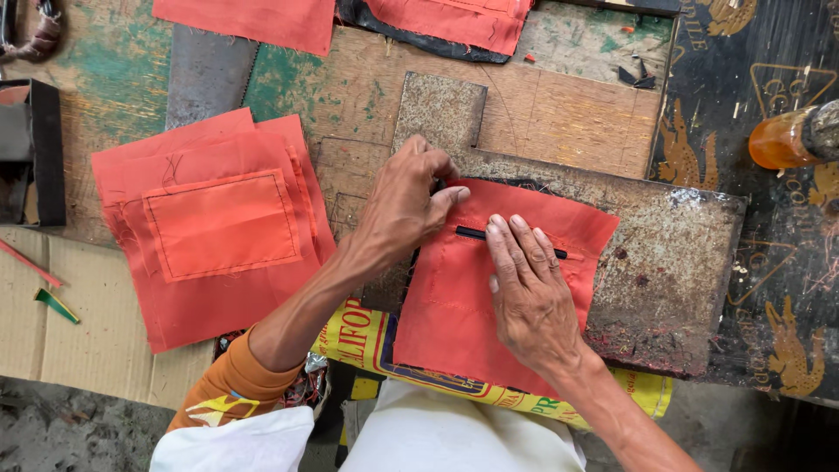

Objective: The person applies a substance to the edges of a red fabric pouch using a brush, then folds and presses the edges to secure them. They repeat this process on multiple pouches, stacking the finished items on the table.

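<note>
Head view looks straight down on a scarred wooden bench (559, 114), where a square piece of red-orange woven cloth with a narrow black slit (454, 297) lies over a worn, rusty metal plate (673, 262). The right hand (533, 297) lies flat on the cloth, fingers spread and pressing just below the slit. The left hand (404, 205) is curled at the cloth's upper left corner, its grip pinched on something dark at the slit's end; what exactly it pinches I cannot tell.

As I judge it, the main risk is the cloth sliding on the smooth plate if the flat hand eases off, leaving the slit crooked. The fingertips also sit very close to the slit, so any sharp tool there could nick them. A stack of similar red-orange cloth pieces with a stitched patch (214, 227) lies just to the left, apart.
</note>
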### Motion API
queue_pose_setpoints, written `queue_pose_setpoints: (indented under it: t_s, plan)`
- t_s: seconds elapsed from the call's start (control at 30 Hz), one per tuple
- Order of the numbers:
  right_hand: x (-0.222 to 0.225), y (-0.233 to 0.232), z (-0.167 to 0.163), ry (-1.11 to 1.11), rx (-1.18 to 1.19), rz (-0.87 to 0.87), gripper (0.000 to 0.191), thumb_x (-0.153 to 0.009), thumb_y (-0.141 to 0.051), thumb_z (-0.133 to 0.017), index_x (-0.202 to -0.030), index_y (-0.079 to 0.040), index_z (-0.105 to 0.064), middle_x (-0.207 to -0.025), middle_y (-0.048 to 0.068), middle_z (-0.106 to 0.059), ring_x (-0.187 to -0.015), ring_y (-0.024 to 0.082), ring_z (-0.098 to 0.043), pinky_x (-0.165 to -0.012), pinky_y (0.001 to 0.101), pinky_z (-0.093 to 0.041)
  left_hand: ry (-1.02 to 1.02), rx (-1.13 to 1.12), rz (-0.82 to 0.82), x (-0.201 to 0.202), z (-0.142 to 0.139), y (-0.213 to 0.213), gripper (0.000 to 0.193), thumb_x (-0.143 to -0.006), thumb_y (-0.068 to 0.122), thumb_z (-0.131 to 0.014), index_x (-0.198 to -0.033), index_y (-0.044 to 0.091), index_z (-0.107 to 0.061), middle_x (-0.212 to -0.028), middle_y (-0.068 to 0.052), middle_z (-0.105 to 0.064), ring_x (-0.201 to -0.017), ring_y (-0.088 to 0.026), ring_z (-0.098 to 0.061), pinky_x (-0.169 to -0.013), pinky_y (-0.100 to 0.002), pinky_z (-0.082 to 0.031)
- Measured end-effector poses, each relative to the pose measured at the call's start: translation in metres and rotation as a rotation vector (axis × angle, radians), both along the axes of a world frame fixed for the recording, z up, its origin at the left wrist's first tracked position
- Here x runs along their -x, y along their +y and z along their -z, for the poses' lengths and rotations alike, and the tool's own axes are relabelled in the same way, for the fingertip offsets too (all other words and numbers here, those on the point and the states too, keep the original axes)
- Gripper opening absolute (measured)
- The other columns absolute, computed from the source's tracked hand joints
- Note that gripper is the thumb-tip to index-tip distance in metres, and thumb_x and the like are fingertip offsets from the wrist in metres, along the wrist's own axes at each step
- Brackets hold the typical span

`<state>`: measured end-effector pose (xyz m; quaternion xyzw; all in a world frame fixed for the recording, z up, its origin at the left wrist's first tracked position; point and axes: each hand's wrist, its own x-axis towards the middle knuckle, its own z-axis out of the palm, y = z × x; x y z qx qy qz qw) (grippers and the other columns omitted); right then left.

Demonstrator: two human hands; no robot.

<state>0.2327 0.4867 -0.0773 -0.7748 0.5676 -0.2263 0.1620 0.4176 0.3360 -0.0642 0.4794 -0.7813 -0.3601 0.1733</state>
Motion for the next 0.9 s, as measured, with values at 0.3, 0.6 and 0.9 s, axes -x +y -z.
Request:
queue_pose_setpoints:
  t_s: [0.3, 0.6, 0.9]
  plan:
    - [-0.002, -0.016, -0.002, 0.061, 0.032, -0.033, 0.058, -0.095, -0.009, -0.055, -0.15, 0.003, -0.042, -0.156, 0.021, -0.043, -0.149, 0.037, -0.035, -0.124, 0.0505, -0.028, 0.035, 0.105, 0.059, 0.003, 0.006, -0.008, 0.022, -0.08, 0.019, -0.081, -0.084, 0.001, -0.069, -0.081, -0.016, -0.065, -0.081, -0.034, -0.065, -0.072, -0.046, -0.05]
    - [-0.003, -0.03, 0.007, -0.015, 0.033, -0.113, 0.062, -0.094, -0.007, -0.054, -0.152, 0.006, -0.038, -0.16, 0.024, -0.039, -0.153, 0.038, -0.032, -0.128, 0.0528, -0.022, 0.025, 0.135, 0.048, 0.0, 0.008, -0.017, 0.019, -0.08, 0.017, -0.08, -0.079, -0.001, -0.072, -0.081, -0.02, -0.067, -0.08, -0.038, -0.067, -0.071, -0.047, -0.051]
    - [-0.009, -0.034, 0.004, 0.023, -0.027, -0.052, 0.068, -0.095, -0.018, -0.057, -0.155, 0.004, -0.035, -0.164, 0.02, -0.034, -0.154, 0.037, -0.027, -0.127, 0.0515, -0.019, 0.029, 0.104, 0.099, -0.002, 0.006, -0.023, 0.017, -0.08, 0.015, -0.079, -0.081, -0.001, -0.073, -0.082, -0.021, -0.068, -0.08, -0.037, -0.067, -0.075, -0.047, -0.052]
